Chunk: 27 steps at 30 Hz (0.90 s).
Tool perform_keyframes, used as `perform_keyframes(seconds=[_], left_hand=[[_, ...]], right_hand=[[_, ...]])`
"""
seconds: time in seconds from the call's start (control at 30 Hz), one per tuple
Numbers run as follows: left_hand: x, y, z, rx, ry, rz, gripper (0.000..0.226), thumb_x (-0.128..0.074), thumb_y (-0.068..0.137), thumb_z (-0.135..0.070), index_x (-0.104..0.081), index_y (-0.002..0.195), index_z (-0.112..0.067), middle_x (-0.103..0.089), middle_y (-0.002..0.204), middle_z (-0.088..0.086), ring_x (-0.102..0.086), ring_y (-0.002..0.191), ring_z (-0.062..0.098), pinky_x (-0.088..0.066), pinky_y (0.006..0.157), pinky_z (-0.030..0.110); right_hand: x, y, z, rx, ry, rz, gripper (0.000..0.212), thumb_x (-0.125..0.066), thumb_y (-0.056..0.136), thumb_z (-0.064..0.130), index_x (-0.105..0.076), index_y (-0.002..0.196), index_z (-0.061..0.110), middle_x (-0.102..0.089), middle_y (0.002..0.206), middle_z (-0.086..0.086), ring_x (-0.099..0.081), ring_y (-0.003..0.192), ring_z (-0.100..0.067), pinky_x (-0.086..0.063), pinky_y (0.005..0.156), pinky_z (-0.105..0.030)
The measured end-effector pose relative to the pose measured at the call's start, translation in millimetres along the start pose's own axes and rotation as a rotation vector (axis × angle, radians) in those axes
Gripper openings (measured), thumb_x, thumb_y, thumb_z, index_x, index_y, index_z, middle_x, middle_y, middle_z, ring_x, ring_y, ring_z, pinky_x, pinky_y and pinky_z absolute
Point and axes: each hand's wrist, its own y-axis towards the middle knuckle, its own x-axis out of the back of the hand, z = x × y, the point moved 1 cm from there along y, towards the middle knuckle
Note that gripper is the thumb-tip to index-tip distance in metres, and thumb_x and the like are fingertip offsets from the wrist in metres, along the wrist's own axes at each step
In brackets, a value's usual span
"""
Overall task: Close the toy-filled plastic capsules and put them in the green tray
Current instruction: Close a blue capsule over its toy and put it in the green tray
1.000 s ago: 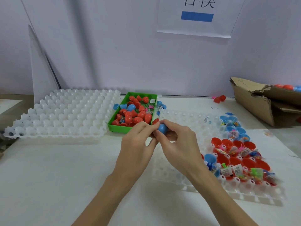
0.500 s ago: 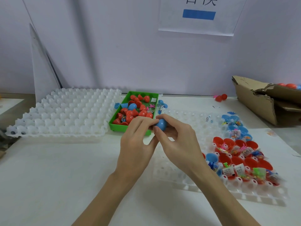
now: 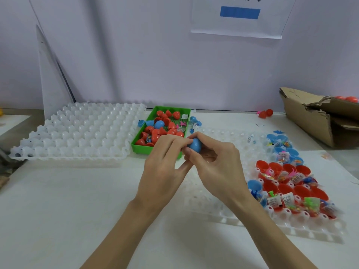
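I'm seeing both hands meeting just in front of the green tray (image 3: 139,145): the left hand (image 3: 165,162) and right hand (image 3: 215,162) are pinching the blue capsule (image 3: 195,145) between curled fingertips, forearms angling inward.

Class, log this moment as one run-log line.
step: closing capsule | both hands grip blue capsule | green tray: not yet placed

A blue capsule (image 3: 194,145) is pinched between both hands, just in front of the green tray (image 3: 141,147). The tray holds red capsules (image 3: 157,132) and one blue. Open red halves (image 3: 287,183) with bagged toys sit in the white holder at right.
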Motion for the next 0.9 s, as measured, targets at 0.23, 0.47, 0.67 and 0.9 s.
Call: perform_keyframes(seconds=[0.23,0.47,0.67,0.9], left_hand=[[-1,1,-1,0.042,-0.029,0.024,0.033,-0.078,0.09,-0.019,-0.071,0.115,0.002,-0.072,0.109,0.011,-0.068,0.102,0.022,-0.053,0.099,0.022],[-3,0,3,0.051,-0.01,0.102,0.046,-0.083,0.089,-0.02,-0.066,0.128,-0.002,-0.066,0.116,0.005,-0.061,0.107,0.023,-0.052,0.098,0.032],[2,0,3,0.087,-0.064,0.196,0.06,-0.065,0.095,-0.054,-0.059,0.137,-0.01,-0.058,0.128,-0.002,-0.053,0.121,0.012,-0.04,0.11,0.019],[-1,1,5,0.043,-0.035,0.239,0.039,-0.058,0.099,-0.042,-0.071,0.113,-0.008,-0.061,0.113,0.001,-0.057,0.11,0.018,-0.036,0.103,0.01]], right_hand=[[-1,0,2,0.071,-0.045,-0.06,0.023,-0.077,0.088,0.025,-0.068,0.108,0.032,-0.07,0.092,0.021,-0.07,0.088,-0.001,-0.051,0.076,-0.006],[-3,-1,2,-0.032,-0.117,0.002,0.009,-0.063,0.097,0.038,-0.063,0.096,0.047,-0.07,0.079,0.02,-0.07,0.079,-0.008,-0.057,0.071,-0.019],[69,41,-8,-0.594,0.385,-0.155,0.052,-0.055,0.096,0.058,-0.076,0.105,0.011,-0.055,0.065,0.004,-0.049,0.057,-0.005,-0.044,0.06,-0.02],[203,125,-19,-0.483,1.341,-0.401,0.05,-0.065,0.098,0.03,-0.052,0.13,-0.007,-0.06,0.102,-0.012,-0.058,0.079,-0.013,-0.052,0.072,-0.018]])
